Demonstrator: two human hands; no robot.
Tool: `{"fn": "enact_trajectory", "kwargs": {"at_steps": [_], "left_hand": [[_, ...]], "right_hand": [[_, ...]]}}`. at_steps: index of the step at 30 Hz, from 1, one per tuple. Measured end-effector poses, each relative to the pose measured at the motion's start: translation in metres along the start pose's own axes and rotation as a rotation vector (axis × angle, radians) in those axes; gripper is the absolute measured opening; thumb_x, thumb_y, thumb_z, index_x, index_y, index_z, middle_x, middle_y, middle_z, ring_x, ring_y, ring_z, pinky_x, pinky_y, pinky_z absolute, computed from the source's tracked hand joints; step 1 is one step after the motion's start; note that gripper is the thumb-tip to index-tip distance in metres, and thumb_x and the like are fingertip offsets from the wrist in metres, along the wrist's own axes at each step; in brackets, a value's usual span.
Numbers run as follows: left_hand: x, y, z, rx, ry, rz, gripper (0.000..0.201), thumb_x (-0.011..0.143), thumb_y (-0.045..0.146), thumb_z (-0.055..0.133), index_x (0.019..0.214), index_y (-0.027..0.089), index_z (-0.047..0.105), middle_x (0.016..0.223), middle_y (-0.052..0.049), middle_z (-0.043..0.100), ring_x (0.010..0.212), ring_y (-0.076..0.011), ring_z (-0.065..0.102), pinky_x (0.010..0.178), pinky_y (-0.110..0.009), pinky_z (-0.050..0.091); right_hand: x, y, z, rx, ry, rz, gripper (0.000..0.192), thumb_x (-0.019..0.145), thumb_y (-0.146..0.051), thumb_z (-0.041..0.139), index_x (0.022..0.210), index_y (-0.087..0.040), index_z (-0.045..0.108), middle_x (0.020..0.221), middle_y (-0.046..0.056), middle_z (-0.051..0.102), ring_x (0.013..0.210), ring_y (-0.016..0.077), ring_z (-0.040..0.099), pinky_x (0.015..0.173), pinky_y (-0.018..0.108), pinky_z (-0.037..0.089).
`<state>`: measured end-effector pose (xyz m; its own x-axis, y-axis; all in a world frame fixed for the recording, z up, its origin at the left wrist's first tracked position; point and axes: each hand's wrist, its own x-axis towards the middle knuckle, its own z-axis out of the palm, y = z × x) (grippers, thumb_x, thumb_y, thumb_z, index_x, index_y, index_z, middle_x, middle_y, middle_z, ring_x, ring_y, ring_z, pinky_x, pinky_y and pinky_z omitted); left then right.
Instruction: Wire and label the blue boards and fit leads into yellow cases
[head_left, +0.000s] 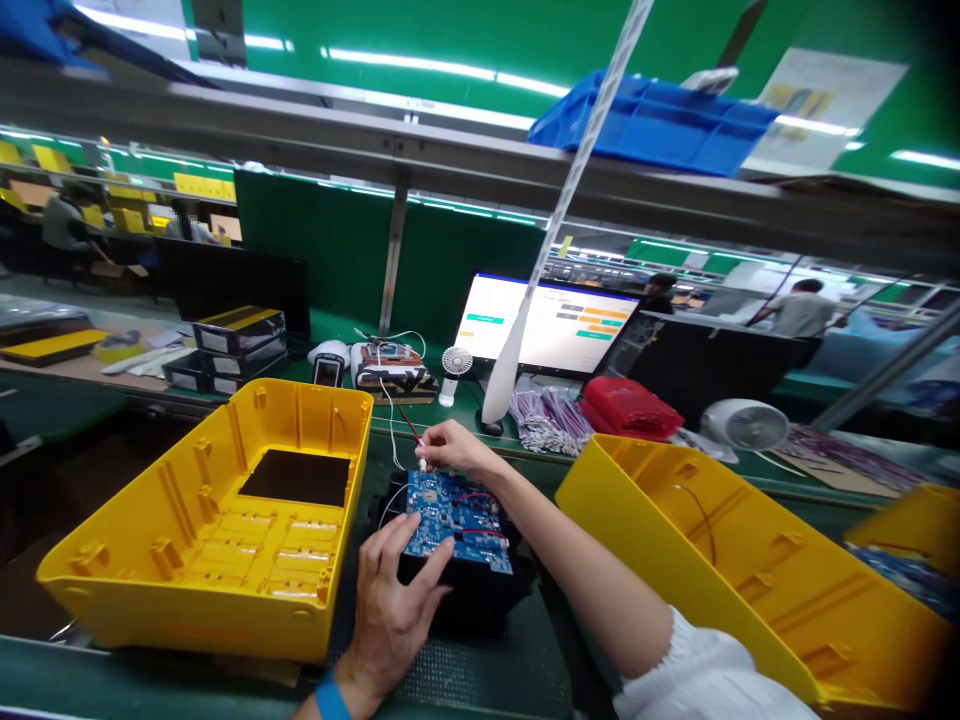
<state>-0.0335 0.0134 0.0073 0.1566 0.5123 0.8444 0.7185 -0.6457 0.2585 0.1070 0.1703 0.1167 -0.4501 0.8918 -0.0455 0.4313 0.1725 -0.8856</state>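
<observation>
Work counter [544, 475], seen from the near edge. Two yellow housings flank the middle: R housing [637, 520] runs toward the near R corner, partly out of frame; L housing [187, 610] sits toward the near L corner, hollow side up. The gap b/w them presumably leaves elbow room. Monitor [540, 320] stands by the far edge, screen facing the worker, prob. so it reads w/o leaning. In the gap, nearer the near edge than the monitor, is a black block [465, 610], carrying a blue circuit board [465, 510], component side up, approx. level; this placing likely keeps it within reach of both hands. L hand [394, 590]: fingers spread apart, tips on the board's near L part, not clamped; prob. steadies it. R hand [454, 448]: thumb + fingertips together, pinched on a small white connector [422, 464] at the board's far L corner, w/ a red lead [409, 424] running back from the fingers toward the far edge. A fingertip hold suits so small a part; whether the connector is seated can't be told.
</observation>
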Motion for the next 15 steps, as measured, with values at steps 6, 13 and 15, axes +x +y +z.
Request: {"fn": "enact_trajectory", "kwargs": {"at_steps": [6,13,15], "left_hand": [[0.002,0.0,0.002,-0.024,-0.008,-0.014,0.05,0.085,0.02,0.061,0.132,0.036,0.05,0.136,-0.009,0.04,0.127,-0.0288,0.039,0.102,-0.047,0.042],[0.002,-0.002,0.0,-0.037,-0.053,-0.032,0.051,0.084,0.02,0.063,0.131,0.036,0.051,0.137,-0.009,0.038,0.127,-0.0289,0.037,0.104,-0.047,0.04],[0.002,-0.002,0.0,-0.029,-0.056,-0.03,0.052,0.084,0.02,0.063,0.132,0.035,0.051,0.137,-0.009,0.038,0.127,-0.029,0.038,0.105,-0.047,0.04]], "right_hand": [[-0.003,-0.002,-0.001,-0.056,-0.02,-0.061,0.037,0.06,-0.05,0.074,0.059,-0.017,0.057,0.06,0.0,0.063,0.058,0.0134,0.057,0.055,0.024,0.043],[-0.008,-0.012,-0.001,-0.229,0.067,-0.088,0.028,0.063,-0.04,0.075,0.055,-0.018,0.06,0.055,-0.001,0.06,0.058,0.0146,0.055,0.056,0.025,0.038],[-0.015,-0.019,-0.003,-0.304,0.206,-0.102,0.025,0.064,-0.035,0.076,0.054,-0.019,0.06,0.056,0.001,0.059,0.063,0.0163,0.055,0.058,0.025,0.036]]}}
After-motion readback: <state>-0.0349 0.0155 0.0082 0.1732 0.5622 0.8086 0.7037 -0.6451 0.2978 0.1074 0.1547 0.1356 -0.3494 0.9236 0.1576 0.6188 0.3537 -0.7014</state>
